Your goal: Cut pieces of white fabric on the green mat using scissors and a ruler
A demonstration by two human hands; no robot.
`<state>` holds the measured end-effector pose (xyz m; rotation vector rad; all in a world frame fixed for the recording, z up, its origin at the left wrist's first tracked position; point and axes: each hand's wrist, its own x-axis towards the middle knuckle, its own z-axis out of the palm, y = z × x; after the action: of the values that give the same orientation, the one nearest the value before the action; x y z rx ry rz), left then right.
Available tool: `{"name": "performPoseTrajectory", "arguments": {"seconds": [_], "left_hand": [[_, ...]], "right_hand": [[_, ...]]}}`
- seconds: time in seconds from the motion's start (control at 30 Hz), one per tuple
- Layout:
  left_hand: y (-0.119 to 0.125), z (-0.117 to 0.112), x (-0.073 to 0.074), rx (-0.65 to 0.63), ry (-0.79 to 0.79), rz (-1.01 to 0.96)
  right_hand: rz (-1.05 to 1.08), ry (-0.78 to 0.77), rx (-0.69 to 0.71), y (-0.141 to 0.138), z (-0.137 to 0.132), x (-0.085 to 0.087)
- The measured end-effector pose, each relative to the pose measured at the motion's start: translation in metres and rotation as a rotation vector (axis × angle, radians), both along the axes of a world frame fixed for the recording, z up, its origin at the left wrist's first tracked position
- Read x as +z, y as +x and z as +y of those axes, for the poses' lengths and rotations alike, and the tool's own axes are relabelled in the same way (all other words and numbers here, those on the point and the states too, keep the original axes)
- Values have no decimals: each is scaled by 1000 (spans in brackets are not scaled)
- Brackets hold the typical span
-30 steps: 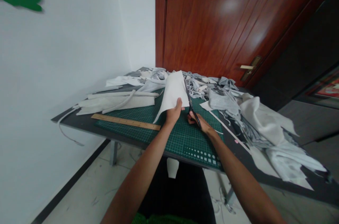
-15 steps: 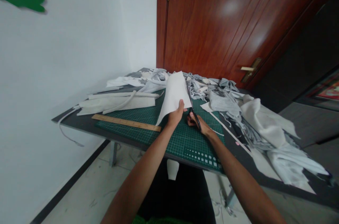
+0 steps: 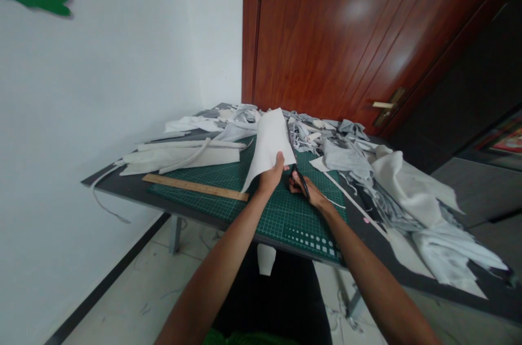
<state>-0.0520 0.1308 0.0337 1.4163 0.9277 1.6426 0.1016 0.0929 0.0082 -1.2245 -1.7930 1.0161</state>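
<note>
My left hand (image 3: 272, 175) grips the lower right part of a white sheet of fabric (image 3: 268, 138), thumb on top. The sheet is raised over a green cutting mat (image 3: 281, 214) and curls down at its left corner. My right hand (image 3: 302, 187) is closed round the black handles of a pair of scissors (image 3: 300, 180). Their blades point away from me along the sheet's right edge; whether they are apart is too small to tell. A wooden ruler (image 3: 196, 187) lies across the mat's left side.
White fabric strips (image 3: 183, 157) lie at the left of the dark table (image 3: 122, 184). Grey and white scraps (image 3: 310, 135) are heaped at the back. A larger fabric pile (image 3: 403, 187) covers the right side. Behind stands a brown door (image 3: 326, 35).
The whole view has shifted very slightly. Both hands, the white sheet and the scissors keep almost the same position.
</note>
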Motion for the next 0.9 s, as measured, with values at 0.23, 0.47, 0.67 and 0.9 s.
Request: {"name": "performPoseTrajectory", "arguments": {"seconds": [0.23,0.47,0.67,0.9], "left_hand": [[-1,2,-2,-12,-33,-5],[-1,4,-2,12,-27,6],[-1,5,-4,11,-26,19],[-1,5,-5,-9,-40,28]], "right_hand": [[-2,-3,-18,-3,-1,3],[25,-10,-20,-6,-2,3],[54,-36,-38,-7,-1,3],[67,-41,-118,-6,2,0]]}}
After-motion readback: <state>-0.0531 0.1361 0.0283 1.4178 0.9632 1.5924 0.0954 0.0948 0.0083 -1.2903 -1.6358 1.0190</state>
